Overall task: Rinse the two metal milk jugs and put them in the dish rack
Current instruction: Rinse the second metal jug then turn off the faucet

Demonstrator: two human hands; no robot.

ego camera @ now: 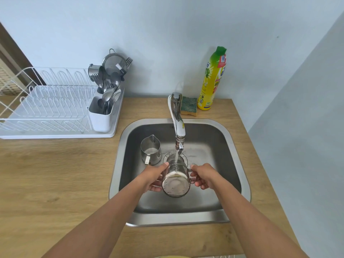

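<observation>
While left hand (152, 176), right hand (203, 176) grip jug (176, 180) | other jug (150, 149) near sink (128, 164) wall

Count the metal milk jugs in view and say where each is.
2. The first jug is held tilted under the running tap by the left hand and right hand. The second jug stands upright in the sink, left of it.

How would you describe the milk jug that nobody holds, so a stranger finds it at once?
Look into the steel sink in the wooden counter. Left of the running tap, a metal jug stands upright on the basin floor. Unlike the tilted jug that the left hand and right hand hold, it is untouched.
</observation>
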